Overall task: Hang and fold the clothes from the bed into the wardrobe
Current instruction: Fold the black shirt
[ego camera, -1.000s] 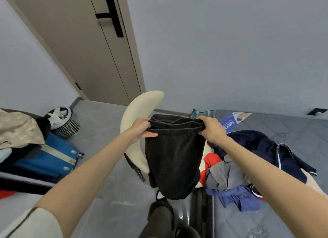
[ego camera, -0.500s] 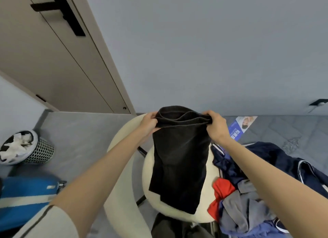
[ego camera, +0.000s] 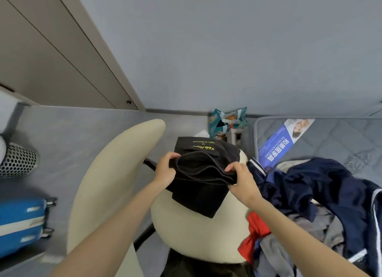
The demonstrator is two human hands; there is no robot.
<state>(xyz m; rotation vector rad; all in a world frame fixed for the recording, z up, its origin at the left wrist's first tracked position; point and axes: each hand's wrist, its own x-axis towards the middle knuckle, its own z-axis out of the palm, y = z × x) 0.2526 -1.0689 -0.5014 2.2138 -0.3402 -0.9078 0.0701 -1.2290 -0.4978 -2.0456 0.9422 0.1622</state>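
A black garment (ego camera: 202, 179) with yellow lettering lies folded over on the round cream seat of a chair (ego camera: 198, 235). My left hand (ego camera: 165, 169) grips its left edge, and my right hand (ego camera: 241, 177) pinches its right edge. To the right, on the grey bed (ego camera: 339, 136), is a heap of clothes: a navy jacket with white stripes (ego camera: 322, 185), a red piece (ego camera: 256, 233) and grey pieces (ego camera: 275, 254).
The chair's cream backrest (ego camera: 115, 177) curves up on the left. A blue suitcase (ego camera: 20, 225) and a mesh waste bin (ego camera: 16, 161) stand on the floor at left. A teal bag (ego camera: 227, 119) sits by the wall. A beige door (ego camera: 51, 55) is at upper left.
The black garment hung down from both hands before; now it has been lowered and folded over onto the chair seat. My view has tilted down and moved closer.
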